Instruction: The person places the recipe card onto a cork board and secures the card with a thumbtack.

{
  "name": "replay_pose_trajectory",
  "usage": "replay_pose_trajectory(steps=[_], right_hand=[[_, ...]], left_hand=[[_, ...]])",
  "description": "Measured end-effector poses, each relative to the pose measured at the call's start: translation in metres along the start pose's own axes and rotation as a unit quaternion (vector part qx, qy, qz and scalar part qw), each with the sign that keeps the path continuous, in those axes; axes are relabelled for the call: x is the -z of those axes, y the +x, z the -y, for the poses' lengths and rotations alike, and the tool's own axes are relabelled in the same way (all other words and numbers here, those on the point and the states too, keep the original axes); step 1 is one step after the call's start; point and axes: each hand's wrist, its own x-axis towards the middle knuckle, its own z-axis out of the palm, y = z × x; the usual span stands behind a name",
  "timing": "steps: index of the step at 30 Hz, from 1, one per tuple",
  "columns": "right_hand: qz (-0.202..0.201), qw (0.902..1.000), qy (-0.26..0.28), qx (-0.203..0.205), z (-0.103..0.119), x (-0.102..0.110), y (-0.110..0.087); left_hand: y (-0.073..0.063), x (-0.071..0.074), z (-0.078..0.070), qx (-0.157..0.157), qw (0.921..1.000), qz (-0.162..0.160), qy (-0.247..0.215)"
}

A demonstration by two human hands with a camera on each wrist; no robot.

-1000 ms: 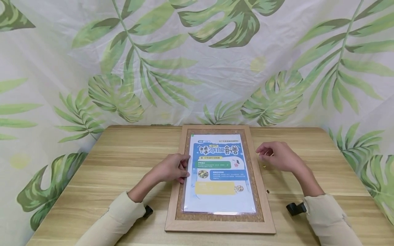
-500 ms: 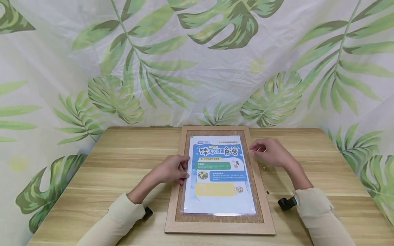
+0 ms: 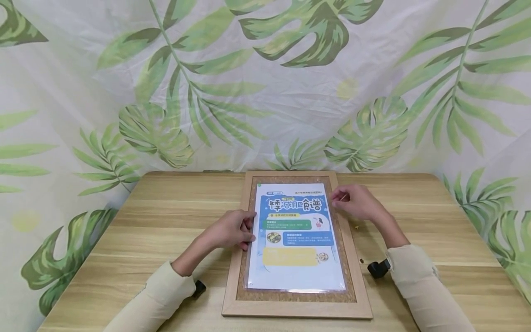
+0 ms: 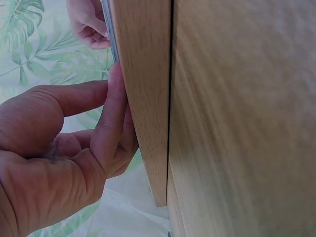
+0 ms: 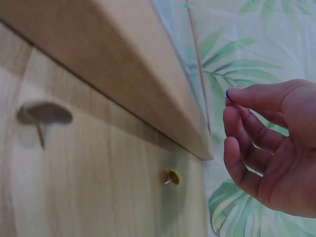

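A framed corkboard [image 3: 244, 295] lies on the table with a laminated poster [image 3: 296, 276] on it. A green thumbtack [image 3: 259, 185] sits at the poster's top left corner. My left hand [image 3: 228, 229] rests at the poster's left side, thumb and forefinger touching its edge beside the wooden frame [image 4: 143, 89]. Past the frame's upper right side, my right hand [image 5: 284, 138] pinches a small blue thumbtack [image 5: 227, 94] between thumb and forefinger. In the head view that right hand [image 3: 358, 202] overlaps the frame, close to the poster's right edge, and the tack is hardly visible.
On the wooden table [image 3: 166, 207], right of the frame, lie a yellow thumbtack [image 5: 173, 177] and a dark thumbtack [image 5: 47, 113], both with points showing. A leaf-patterned cloth [image 3: 290, 101] hangs behind the table. Black wrist cameras [image 3: 378, 269] sit at both sleeves.
My right hand has moved left, from over the table beside the board to over the frame near the poster's upper right. The left hand stays in place.
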Motion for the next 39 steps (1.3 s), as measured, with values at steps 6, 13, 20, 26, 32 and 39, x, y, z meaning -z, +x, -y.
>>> replay_pose_trajectory(steps=[6, 13, 20, 26, 32, 39], right_hand=[[0.006, 0.9999, -0.006, 0.011, -0.001, -0.005, 0.011], [0.004, 1.0000, -0.003, 0.007, -0.006, -0.007, 0.023], [0.001, 1.0000, -0.002, -0.003, -0.007, -0.009, 0.033], [0.004, 1.0000, 0.001, 0.001, -0.009, -0.010, 0.040], [0.001, 0.9999, 0.001, -0.012, -0.014, -0.012, 0.045], [-0.007, 0.9997, 0.008, -0.023, -0.014, -0.012, 0.048]], left_hand=[[0.000, 0.001, -0.002, -0.001, 1.0000, -0.003, 0.007], [-0.001, 0.002, -0.003, 0.004, 1.0000, 0.004, 0.006], [0.000, 0.002, -0.003, 0.003, 1.0000, 0.002, 0.004], [-0.001, 0.001, -0.001, 0.002, 1.0000, 0.004, -0.001], [-0.002, 0.001, -0.002, -0.001, 1.0000, 0.005, 0.002], [-0.002, 0.002, -0.003, -0.002, 1.0000, 0.003, 0.001]])
